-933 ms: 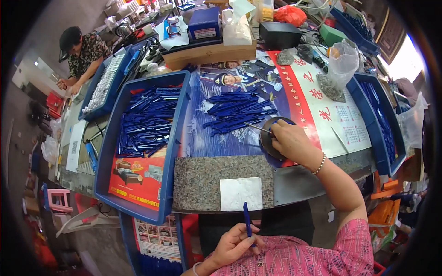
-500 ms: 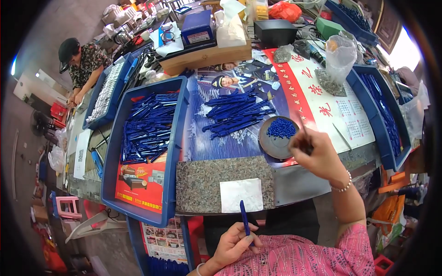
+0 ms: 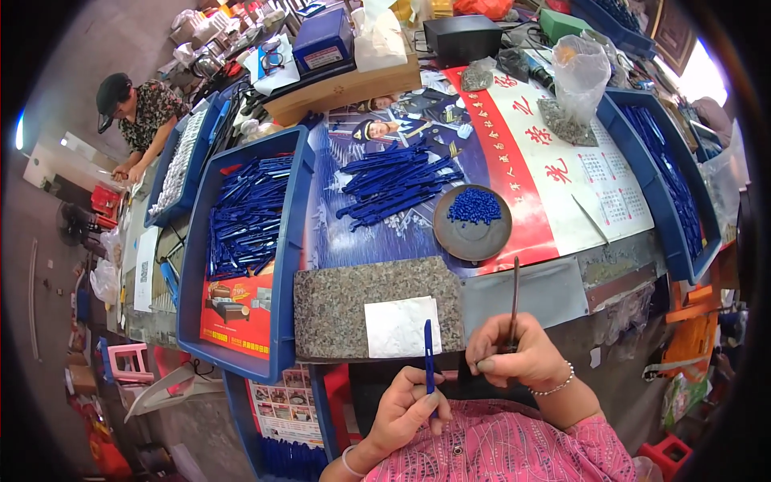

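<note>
Upright between the fingers of my left hand (image 3: 405, 414) is a slim blue pen-like plastic stick (image 3: 429, 347), its top just in front of a white paper square (image 3: 393, 331). My right hand (image 3: 520, 351) grips a thin dark pointed tool (image 3: 515, 299), tip up; whether its fingertips also pinch a small piece I cannot make out. The paper lies on a speckled stone slab (image 3: 333, 312). Beyond the right hand sits a round grey dish (image 3: 474, 247) holding small blue beads (image 3: 474, 206). A pile of blue sticks (image 3: 393, 183) lies left of the dish on a poster.
At the left a blue tray (image 3: 299, 201) holds many blue sticks; another blue tray (image 3: 707, 255) stands at the right edge. A wooden box (image 3: 345, 92) lies at the back, near a plastic bag (image 3: 580, 80). A person (image 3: 144, 120) sits at far left.
My right hand has come back from beside the dish toward my body, close to the left hand. The left hand still holds the blue stick. The view has shifted slightly.
</note>
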`<act>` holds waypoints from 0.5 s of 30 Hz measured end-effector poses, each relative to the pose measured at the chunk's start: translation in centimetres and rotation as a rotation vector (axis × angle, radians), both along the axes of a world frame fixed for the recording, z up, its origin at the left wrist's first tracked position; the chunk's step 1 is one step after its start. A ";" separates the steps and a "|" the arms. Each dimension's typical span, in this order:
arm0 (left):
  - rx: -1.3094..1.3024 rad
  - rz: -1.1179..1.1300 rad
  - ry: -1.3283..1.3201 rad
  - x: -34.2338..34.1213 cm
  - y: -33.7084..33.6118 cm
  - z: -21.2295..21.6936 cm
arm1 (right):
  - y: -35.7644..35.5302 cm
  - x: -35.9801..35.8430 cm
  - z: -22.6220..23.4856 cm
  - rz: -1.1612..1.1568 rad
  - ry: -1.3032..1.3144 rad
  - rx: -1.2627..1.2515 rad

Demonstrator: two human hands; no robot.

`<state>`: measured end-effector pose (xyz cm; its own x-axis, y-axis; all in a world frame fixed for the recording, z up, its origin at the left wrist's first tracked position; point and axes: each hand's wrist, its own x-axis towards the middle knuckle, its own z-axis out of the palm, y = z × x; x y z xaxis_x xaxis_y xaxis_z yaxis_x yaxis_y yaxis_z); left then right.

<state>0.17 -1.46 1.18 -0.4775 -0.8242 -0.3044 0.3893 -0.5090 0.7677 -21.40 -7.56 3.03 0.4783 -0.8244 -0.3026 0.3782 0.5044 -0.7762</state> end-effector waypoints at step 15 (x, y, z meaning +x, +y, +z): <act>0.080 0.051 -0.005 -0.9 0.3 0.2 | 2.0 0.5 -2.1 0.017 -0.286 0.238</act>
